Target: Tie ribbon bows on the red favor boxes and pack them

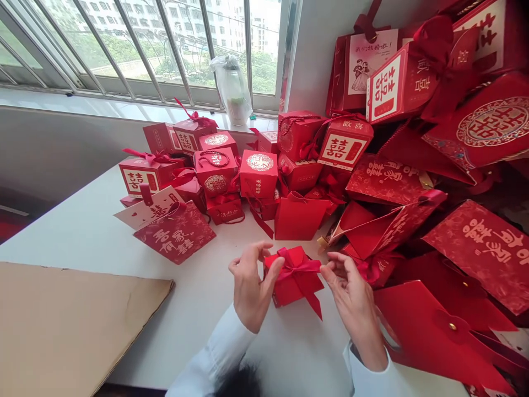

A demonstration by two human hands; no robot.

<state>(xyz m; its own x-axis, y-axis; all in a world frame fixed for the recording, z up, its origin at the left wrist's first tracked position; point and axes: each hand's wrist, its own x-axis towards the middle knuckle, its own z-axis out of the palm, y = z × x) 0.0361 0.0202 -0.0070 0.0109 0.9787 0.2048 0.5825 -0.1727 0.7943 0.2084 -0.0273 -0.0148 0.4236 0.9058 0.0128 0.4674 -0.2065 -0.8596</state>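
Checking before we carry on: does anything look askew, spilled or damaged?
Yes: red gift bags at right lie heaped and tipped at odd angles, unlike the mostly upright boxes at centre. No spill shows; the ribboned box between left hand and right hand looks undamaged.

Daylight enters the window; buildings outside look overexposed; soft shadows mark the table.

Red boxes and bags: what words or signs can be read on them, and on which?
"囍": left box; box behind it; top-right box; round emblem far right
"囍" and "歡喜": middle-right box
"我们结婚啦!": pink card
"吾家有囍": left bag
Right bag: upside-down writing, partly unclear
Nearest box: none legible
Centre box emblem and remaining print: too small or blurred
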